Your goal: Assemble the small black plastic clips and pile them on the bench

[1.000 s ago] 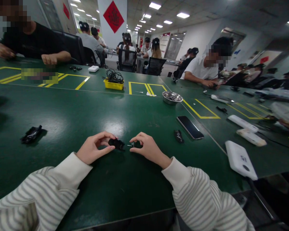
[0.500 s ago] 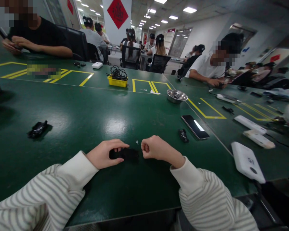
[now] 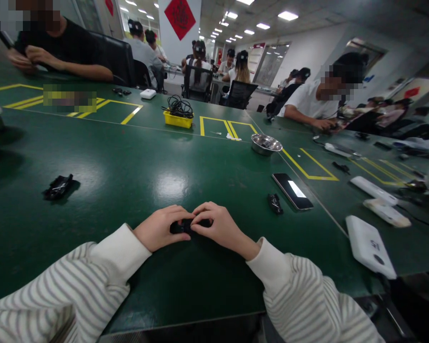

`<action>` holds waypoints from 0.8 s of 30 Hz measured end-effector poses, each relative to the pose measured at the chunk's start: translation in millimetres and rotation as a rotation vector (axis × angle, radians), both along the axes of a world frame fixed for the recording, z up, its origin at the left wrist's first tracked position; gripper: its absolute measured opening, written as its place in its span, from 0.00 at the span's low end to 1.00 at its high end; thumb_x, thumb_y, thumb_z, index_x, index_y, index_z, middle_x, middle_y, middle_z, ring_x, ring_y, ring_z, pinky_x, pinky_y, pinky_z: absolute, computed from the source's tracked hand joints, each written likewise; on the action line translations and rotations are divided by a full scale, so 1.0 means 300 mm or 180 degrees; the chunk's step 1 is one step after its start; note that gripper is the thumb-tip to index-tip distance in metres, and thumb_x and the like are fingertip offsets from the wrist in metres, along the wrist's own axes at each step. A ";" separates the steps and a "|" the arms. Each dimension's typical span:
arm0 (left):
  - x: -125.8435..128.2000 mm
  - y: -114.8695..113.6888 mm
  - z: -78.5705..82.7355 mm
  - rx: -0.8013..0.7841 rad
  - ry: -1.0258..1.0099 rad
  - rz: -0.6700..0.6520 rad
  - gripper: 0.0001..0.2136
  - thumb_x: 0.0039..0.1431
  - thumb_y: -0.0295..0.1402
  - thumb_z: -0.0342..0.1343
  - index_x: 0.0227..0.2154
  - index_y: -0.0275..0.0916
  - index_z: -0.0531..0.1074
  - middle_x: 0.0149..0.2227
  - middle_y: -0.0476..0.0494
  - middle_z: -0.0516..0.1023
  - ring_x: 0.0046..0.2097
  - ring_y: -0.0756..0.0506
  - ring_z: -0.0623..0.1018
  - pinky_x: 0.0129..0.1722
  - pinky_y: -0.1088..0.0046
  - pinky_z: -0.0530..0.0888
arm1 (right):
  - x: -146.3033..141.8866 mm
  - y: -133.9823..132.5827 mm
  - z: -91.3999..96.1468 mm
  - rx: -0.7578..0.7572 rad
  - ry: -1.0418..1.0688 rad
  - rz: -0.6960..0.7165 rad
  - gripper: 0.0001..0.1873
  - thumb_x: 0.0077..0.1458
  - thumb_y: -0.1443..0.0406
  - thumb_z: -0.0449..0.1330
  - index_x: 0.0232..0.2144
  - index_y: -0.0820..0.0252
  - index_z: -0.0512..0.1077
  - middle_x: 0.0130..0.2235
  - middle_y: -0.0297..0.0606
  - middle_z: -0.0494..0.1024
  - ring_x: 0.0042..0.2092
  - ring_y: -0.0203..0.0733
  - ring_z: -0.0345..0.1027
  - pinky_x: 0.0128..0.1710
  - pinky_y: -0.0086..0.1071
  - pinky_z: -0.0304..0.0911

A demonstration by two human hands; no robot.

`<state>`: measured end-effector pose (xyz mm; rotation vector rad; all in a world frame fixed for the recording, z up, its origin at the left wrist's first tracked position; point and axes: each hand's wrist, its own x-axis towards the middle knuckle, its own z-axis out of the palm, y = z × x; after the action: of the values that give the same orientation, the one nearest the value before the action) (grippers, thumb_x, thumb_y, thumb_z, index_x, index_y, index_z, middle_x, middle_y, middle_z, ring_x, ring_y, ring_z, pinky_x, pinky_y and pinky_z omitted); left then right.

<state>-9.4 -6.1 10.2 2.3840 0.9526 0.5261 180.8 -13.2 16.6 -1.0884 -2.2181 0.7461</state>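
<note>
Access: wide ahead and left, restricted right.
The left hand [image 3: 160,228] and right hand [image 3: 221,228] meet at the black part [image 3: 179,226], closing the direct path between them. Forward, a broad lane of table [image 3: 128,157] runs to the tray [image 3: 178,119] and bowl [image 3: 266,148]. Leftward, passage is open as far as the left bundle [image 3: 58,187]. Rightward, a narrower gap precedes the right bundle [image 3: 275,204] and phone [image 3: 289,190], which lie close together and obstruct a low sweep; the white box [image 3: 368,240] lies farther right.
</note>
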 end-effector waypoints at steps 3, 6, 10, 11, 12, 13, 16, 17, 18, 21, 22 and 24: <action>0.003 -0.004 0.003 0.0009 0.0005 0.0091 0.16 0.46 0.36 0.57 0.39 0.38 0.68 0.33 0.46 0.71 0.34 0.47 0.71 0.35 0.71 0.70 | -0.006 -0.001 -0.005 0.0019 -0.0053 -0.0042 0.03 0.45 0.66 0.59 0.25 0.58 0.73 0.35 0.35 0.72 0.38 0.36 0.64 0.39 0.32 0.58; 0.000 -0.006 0.000 0.0068 -0.0010 0.0078 0.15 0.46 0.36 0.57 0.38 0.39 0.68 0.35 0.45 0.71 0.37 0.46 0.71 0.37 0.70 0.70 | -0.009 -0.004 -0.003 0.0057 -0.0058 -0.0025 0.03 0.45 0.67 0.58 0.25 0.58 0.73 0.34 0.35 0.73 0.38 0.36 0.64 0.39 0.32 0.58; -0.004 -0.009 -0.002 0.0161 -0.0111 0.0099 0.17 0.46 0.35 0.57 0.41 0.39 0.67 0.39 0.45 0.70 0.41 0.46 0.71 0.41 0.69 0.69 | -0.008 -0.006 -0.001 0.0137 -0.0070 -0.0029 0.03 0.46 0.67 0.58 0.24 0.59 0.73 0.35 0.35 0.72 0.38 0.36 0.63 0.39 0.31 0.58; -0.003 -0.009 -0.001 0.0178 -0.0158 0.0105 0.18 0.46 0.34 0.57 0.42 0.40 0.66 0.41 0.44 0.70 0.41 0.46 0.71 0.41 0.70 0.69 | -0.007 -0.006 -0.001 0.0139 -0.0083 -0.0045 0.03 0.45 0.67 0.58 0.24 0.59 0.72 0.35 0.35 0.72 0.38 0.37 0.63 0.39 0.32 0.58; -0.003 -0.010 -0.001 0.0186 -0.0198 0.0099 0.19 0.46 0.33 0.56 0.43 0.40 0.65 0.42 0.44 0.69 0.42 0.46 0.71 0.42 0.70 0.70 | -0.006 -0.006 -0.001 0.0137 -0.0096 -0.0062 0.03 0.45 0.68 0.58 0.24 0.59 0.72 0.35 0.35 0.72 0.38 0.37 0.63 0.39 0.32 0.58; -0.002 -0.010 -0.001 0.0187 -0.0222 0.0079 0.19 0.47 0.32 0.56 0.44 0.40 0.65 0.42 0.44 0.69 0.42 0.46 0.71 0.42 0.70 0.70 | -0.006 -0.007 -0.001 0.0135 -0.0111 -0.0076 0.03 0.45 0.68 0.58 0.24 0.59 0.72 0.35 0.35 0.72 0.38 0.37 0.63 0.39 0.32 0.58; -0.001 -0.008 -0.005 0.0207 -0.0234 0.0002 0.15 0.48 0.31 0.54 0.42 0.39 0.67 0.40 0.44 0.71 0.41 0.47 0.72 0.41 0.71 0.70 | -0.007 -0.009 -0.005 0.0127 -0.0144 -0.0115 0.03 0.45 0.68 0.58 0.25 0.59 0.72 0.33 0.35 0.73 0.37 0.37 0.63 0.38 0.32 0.58; -0.002 -0.007 -0.008 0.0235 -0.0230 -0.0017 0.14 0.49 0.31 0.54 0.41 0.39 0.68 0.40 0.44 0.71 0.40 0.47 0.72 0.41 0.71 0.71 | -0.007 -0.009 -0.007 0.0136 -0.0145 -0.0137 0.03 0.45 0.67 0.58 0.24 0.59 0.72 0.33 0.35 0.73 0.37 0.37 0.63 0.38 0.32 0.58; -0.003 -0.006 -0.011 0.0279 -0.0229 -0.0041 0.14 0.50 0.31 0.53 0.41 0.38 0.68 0.40 0.44 0.71 0.41 0.47 0.72 0.41 0.71 0.71 | -0.008 -0.009 -0.009 0.0151 -0.0142 -0.0154 0.03 0.45 0.67 0.58 0.24 0.59 0.72 0.33 0.35 0.73 0.37 0.37 0.63 0.38 0.32 0.58; -0.009 -0.005 -0.020 0.0467 -0.0263 -0.0164 0.14 0.51 0.30 0.52 0.43 0.39 0.68 0.41 0.43 0.71 0.42 0.47 0.72 0.41 0.71 0.71 | -0.011 -0.011 -0.017 0.0171 -0.0124 -0.0204 0.02 0.44 0.67 0.59 0.24 0.59 0.72 0.33 0.34 0.73 0.37 0.36 0.63 0.39 0.32 0.57; -0.010 -0.004 -0.023 0.0534 -0.0279 -0.0211 0.14 0.51 0.30 0.52 0.43 0.40 0.67 0.41 0.43 0.71 0.42 0.47 0.72 0.41 0.71 0.71 | -0.012 -0.011 -0.020 0.0164 -0.0123 -0.0225 0.02 0.44 0.67 0.59 0.23 0.59 0.72 0.33 0.34 0.73 0.37 0.36 0.63 0.39 0.32 0.57; -0.013 -0.003 -0.027 0.0653 -0.0292 -0.0286 0.15 0.52 0.30 0.51 0.45 0.42 0.67 0.42 0.43 0.72 0.42 0.47 0.72 0.41 0.71 0.71 | -0.015 -0.013 -0.023 0.0139 -0.0126 -0.0263 0.02 0.44 0.67 0.59 0.23 0.59 0.72 0.33 0.34 0.74 0.37 0.37 0.63 0.39 0.32 0.57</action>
<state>-13.2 -6.9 2.1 2.5449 0.7802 0.7227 176.3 -17.1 9.8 -1.1751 -2.1971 0.6435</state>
